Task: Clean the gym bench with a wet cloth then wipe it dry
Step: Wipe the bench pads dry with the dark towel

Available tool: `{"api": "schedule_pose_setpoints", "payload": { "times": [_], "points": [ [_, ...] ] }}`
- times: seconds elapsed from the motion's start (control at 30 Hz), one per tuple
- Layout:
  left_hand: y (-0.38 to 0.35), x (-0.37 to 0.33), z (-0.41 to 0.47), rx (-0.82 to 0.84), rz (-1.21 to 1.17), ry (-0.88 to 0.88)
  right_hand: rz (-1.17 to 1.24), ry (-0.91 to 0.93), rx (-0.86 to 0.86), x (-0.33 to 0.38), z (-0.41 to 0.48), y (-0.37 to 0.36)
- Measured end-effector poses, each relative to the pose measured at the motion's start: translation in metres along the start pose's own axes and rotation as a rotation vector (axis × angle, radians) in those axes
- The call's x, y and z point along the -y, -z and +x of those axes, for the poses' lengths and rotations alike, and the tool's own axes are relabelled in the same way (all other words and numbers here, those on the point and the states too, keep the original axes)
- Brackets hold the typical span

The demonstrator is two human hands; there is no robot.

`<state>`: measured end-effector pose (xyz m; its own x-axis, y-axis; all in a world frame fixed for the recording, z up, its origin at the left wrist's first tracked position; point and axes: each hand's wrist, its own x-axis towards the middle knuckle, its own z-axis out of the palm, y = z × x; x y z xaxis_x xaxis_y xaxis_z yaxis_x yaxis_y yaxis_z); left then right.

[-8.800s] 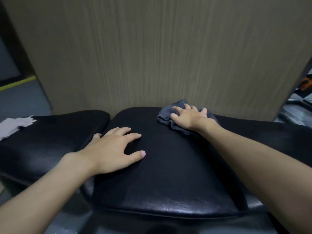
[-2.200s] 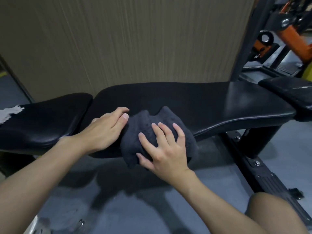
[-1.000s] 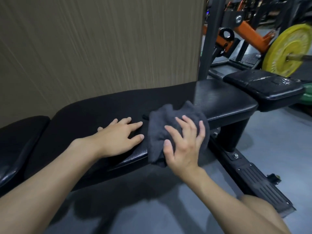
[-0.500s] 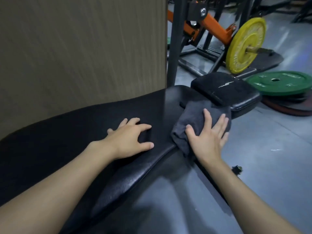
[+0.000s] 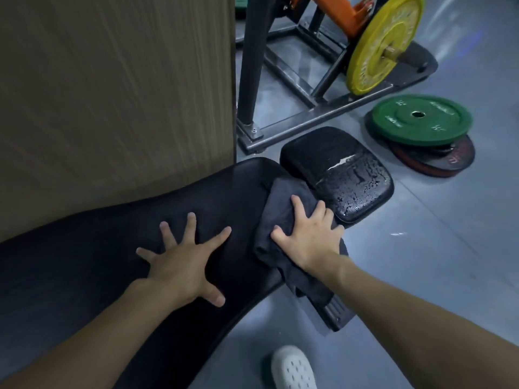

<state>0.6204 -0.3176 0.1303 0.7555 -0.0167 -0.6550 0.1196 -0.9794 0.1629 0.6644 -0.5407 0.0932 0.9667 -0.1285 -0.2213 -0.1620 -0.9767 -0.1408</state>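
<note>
At bottom edge, white perforated shoe (image 5: 293, 369) on grey floor. Above it, L hand (image 5: 184, 265): flat, fingers spread wide on black bench pad (image 5: 84, 254), holding nothing. R hand (image 5: 309, 237): palm down, fingers splayed, pressing dark grey cloth (image 5: 283, 197) at pad's end; cloth hangs over near edge. Beyond: separate seat pad (image 5: 337, 169), wet w/ droplets, torn strip. Farther: green plate (image 5: 421, 119) on stack, yellow plate (image 5: 384, 43) on orange-arm rack.

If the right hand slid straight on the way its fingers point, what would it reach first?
The right hand lies flat on the dark cloth at the bench pad's end, fingers aimed up and slightly right. Going on, it would probably leave the pad's end and meet the smaller wet-looking pad beyond the gap; depth is unclear.
</note>
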Motion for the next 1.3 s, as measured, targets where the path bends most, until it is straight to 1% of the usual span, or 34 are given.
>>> {"api": "schedule_pose_setpoints", "payload": {
  "times": [0.13,0.23,0.33,0.4,0.43,0.53,0.6,0.67,0.73,0.83,0.93,1.0,1.03,1.1,1.13,1.23,1.3],
  "points": [
    [0.022,-0.005,0.026,-0.064,-0.093,0.039,-0.059,0.04,0.008,0.006,0.014,0.006],
    [0.029,-0.01,0.032,-0.063,-0.049,0.083,-0.1,0.036,0.061,0.013,0.025,0.009],
    [0.031,-0.016,0.032,-0.06,-0.019,0.102,-0.092,0.098,0.08,0.036,0.056,0.017],
    [0.036,-0.008,0.029,-0.1,-0.038,0.098,-0.091,0.149,0.109,0.044,0.07,0.017],
    [0.04,0.0,0.029,-0.127,-0.041,0.113,-0.094,0.174,0.088,0.042,0.071,0.016],
    [0.045,0.022,0.03,-0.16,-0.07,0.261,-0.067,0.273,0.006,0.025,0.062,0.014],
    [0.045,0.023,0.036,-0.144,-0.097,0.31,-0.074,0.281,0.017,0.024,0.063,0.014],
    [0.044,0.018,0.041,-0.143,-0.112,0.319,-0.125,0.253,0.056,0.036,0.075,0.016],
    [0.043,0.017,0.044,-0.147,-0.112,0.32,-0.185,0.28,0.058,0.055,0.094,0.018],
    [0.042,0.019,0.043,-0.159,-0.103,0.308,-0.217,0.414,0.101,0.086,0.132,0.024],
    [0.042,0.029,0.036,-0.2,-0.098,0.254,-0.213,0.54,0.16,0.095,0.152,0.028],
    [0.041,0.05,0.025,-0.255,-0.114,0.255,-0.231,0.566,0.153,0.09,0.151,0.028],
    [0.04,0.065,0.02,-0.282,-0.142,0.295,-0.234,0.564,0.147,0.089,0.15,0.028],
    [0.038,0.09,0.01,-0.275,-0.196,0.391,-0.239,0.548,0.16,0.095,0.148,0.028],
    [0.037,0.098,0.008,-0.249,-0.205,0.404,-0.253,0.542,0.167,0.099,0.147,0.028],
    [0.032,0.104,0.01,-0.224,-0.252,0.364,-0.298,0.571,0.131,0.12,0.133,0.027],
    [0.03,0.103,0.01,-0.247,-0.267,0.342,-0.319,0.681,0.126,0.147,0.11,0.018]
  ]
}}
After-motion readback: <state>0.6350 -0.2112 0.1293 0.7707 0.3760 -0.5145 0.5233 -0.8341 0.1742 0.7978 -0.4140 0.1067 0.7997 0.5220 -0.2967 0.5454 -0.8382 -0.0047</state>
